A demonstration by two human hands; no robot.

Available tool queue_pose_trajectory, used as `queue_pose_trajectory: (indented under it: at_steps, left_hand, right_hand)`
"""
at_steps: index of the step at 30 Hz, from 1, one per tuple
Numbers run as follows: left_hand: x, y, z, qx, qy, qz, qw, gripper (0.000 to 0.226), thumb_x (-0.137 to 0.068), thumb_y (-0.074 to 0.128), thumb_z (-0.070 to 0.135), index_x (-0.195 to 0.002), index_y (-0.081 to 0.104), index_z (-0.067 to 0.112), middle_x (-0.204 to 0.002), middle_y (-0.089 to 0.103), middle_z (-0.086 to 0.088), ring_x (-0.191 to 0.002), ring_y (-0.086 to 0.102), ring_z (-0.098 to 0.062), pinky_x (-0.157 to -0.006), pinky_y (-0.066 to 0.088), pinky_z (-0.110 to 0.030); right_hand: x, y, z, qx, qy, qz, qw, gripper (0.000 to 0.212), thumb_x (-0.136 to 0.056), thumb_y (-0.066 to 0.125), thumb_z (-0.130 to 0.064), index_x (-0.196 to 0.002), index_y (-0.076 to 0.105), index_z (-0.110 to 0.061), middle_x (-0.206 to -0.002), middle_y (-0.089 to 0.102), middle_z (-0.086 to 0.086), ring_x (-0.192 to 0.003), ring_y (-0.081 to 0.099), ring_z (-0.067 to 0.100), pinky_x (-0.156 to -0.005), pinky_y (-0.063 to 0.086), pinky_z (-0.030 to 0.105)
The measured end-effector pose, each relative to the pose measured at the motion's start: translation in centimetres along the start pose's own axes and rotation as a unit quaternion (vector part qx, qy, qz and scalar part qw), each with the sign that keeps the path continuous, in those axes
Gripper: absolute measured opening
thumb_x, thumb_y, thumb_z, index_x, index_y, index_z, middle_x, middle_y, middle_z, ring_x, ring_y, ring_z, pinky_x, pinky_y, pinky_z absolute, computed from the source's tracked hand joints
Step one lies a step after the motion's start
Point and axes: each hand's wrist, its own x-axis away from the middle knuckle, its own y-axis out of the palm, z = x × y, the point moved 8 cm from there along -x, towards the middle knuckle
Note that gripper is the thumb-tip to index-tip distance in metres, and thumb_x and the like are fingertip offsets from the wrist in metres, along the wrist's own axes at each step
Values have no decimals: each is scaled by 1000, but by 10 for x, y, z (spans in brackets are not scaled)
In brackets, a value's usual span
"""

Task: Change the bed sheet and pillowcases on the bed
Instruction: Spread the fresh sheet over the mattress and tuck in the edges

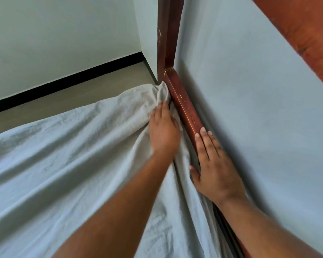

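We judge the crumpled pale grey fabric bed sheet (63, 155), bunched against the reddish-brown wooden bed rail (183, 107), soft and light, best pinched at its corner; our left hand (163, 131) presses it, our right hand (214, 170) rests on the rail, both grips apart

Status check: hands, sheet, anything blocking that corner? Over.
Left hand flat, pressing bed sheet down beside wooden bed rail. Right hand flat on rail. Sheet bunched at corner by bedpost. No other obstruction seen.

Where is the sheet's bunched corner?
In the head view, centre: the sheet corner lies against the wooden rail below the bedpost, just beyond the left hand.
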Motion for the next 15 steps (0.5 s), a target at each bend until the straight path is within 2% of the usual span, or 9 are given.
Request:
queue_pose_trajectory:
  at_steps: [3, 6, 9, 12, 13, 14, 15]
  left_hand:
    - [107, 20, -3, -47, 48, -26, 997, 52, -102, 47, 23, -152, 42, 10, -160, 35, -11, -149, 31, -26, -124, 21, -38]
    - [211, 45, -22, -52, 35, -111, 992, 55, -97, 52, 36, -145, 52, 8, -158, 39, -12, -147, 36, -29, -118, 27, -39]
    - [284, 56, -30, -47, 25, -187, 981, 65, -90, 50, 48, -147, 50, 16, -159, 38, -7, -149, 32, -25, -114, 25, -35]
    - [311, 59, -30, -54, 65, -183, 979, 67, -91, 47, 48, -153, 38, 27, -166, 19, 1, -154, 13, -21, -121, 11, -33]
    - [297, 64, -31, -48, 76, -196, 976, 67, -93, 46, 47, -156, 32, 28, -167, 10, 5, -155, 3, -18, -124, 5, -34]
    - [330, 62, -36, -49, 63, -228, 970, 67, -96, 45, 46, -158, 27, 28, -167, 6, 6, -155, -5, -15, -126, 2, -35]
    - [326, 65, -38, -40, 52, -257, 964, 66, -99, 46, 44, -159, 24, 27, -168, 6, 6, -154, -8, -13, -126, 0, -35]
  right_hand:
    - [-5, 2, 5, 1, 5, 1, 1000, 91, -91, 60, -36, -163, 10, -8, -171, 7, 11, -157, 11, 26, -121, 32, 46]
    - [-16, -1, 3, 3, 3, 15, 1000, 91, -90, 60, -35, -162, 12, -6, -170, 9, 13, -157, 13, 29, -122, 31, 47]
    - [-26, -6, -1, 2, -8, 38, 999, 91, -87, 62, -31, -161, 15, -4, -169, 13, 16, -156, 16, 32, -121, 30, 48]
    - [-45, -13, 1, 3, -11, 32, 999, 94, -85, 61, -33, -161, 14, -4, -169, 12, 17, -155, 15, 34, -122, 29, 50]
    - [-65, -15, 1, 12, -15, 24, 1000, 95, -85, 61, -35, -161, 13, -4, -169, 11, 17, -155, 15, 35, -122, 28, 50]
    - [-39, -4, -6, 26, -23, 21, 999, 96, -85, 60, -37, -161, 11, -4, -169, 10, 17, -156, 14, 35, -122, 27, 50]
    - [-49, -3, -10, 30, -35, 2, 999, 97, -86, 59, -40, -161, 10, -5, -169, 9, 17, -156, 13, 34, -123, 26, 50]
